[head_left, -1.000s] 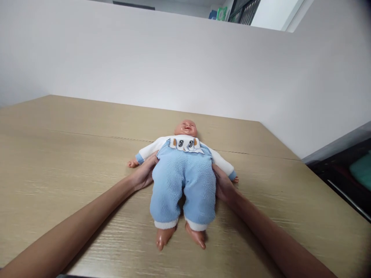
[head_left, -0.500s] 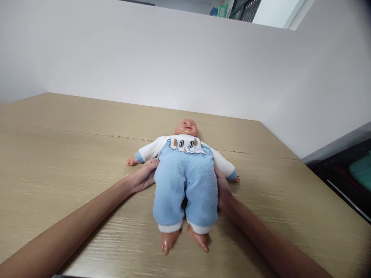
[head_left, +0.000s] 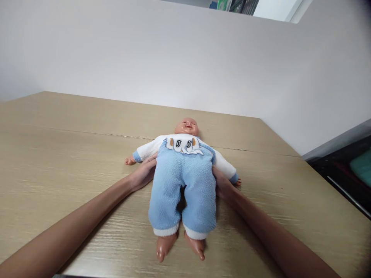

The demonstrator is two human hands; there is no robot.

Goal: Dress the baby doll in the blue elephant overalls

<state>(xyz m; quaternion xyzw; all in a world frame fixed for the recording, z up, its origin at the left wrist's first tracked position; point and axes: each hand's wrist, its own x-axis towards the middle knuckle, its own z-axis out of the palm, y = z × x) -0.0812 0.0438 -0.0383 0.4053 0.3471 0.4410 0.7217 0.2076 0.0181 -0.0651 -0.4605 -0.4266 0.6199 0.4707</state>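
A baby doll lies on its back on the wooden table, head away from me and bare feet towards me. It wears fluffy blue overalls with an animal-face bib over white sleeves with blue cuffs. Both doll arms are spread outwards. My left hand grips the doll's side at the waist, below its sleeve, with the fingertips hidden against the clothing. On the opposite side, my right hand holds the waist, its fingers mostly tucked out of sight behind the overalls. The doll is held between my two hands.
A white wall rises behind the table, with an opening at the top right showing a green item. Beyond the table's right edge stands a dark object with teal material in it. A seam crosses the tabletop.
The doll's legs and bib have shifted slightly left, and its feet sit a little nearer to me. Both hands stay at its sides. The view has tilted down slightly.
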